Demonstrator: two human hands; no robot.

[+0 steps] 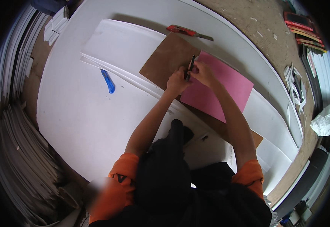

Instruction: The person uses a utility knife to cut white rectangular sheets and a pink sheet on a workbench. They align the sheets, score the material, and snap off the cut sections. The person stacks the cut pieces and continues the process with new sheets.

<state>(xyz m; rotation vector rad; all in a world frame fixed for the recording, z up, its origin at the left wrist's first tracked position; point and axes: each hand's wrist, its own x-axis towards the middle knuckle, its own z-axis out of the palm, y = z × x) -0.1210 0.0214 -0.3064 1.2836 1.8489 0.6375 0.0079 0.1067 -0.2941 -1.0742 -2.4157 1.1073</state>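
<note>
A pink sheet (221,89) lies on a brown board (165,60), both on top of large white sheets (82,109). My left hand (177,81) and my right hand (203,73) meet at the pink sheet's upper left edge. A thin dark pen-like tool (190,66) stands between the two hands; both seem to grip it. My left hand also rests on the brown board next to the pink edge.
A blue utility knife (108,81) lies on the white sheets to the left. A red-handled cutter (187,32) sits beyond the brown board. Stacks of white boards (17,151) pile up on the left, white offcuts (295,85) and dark and red items (305,32) on the right.
</note>
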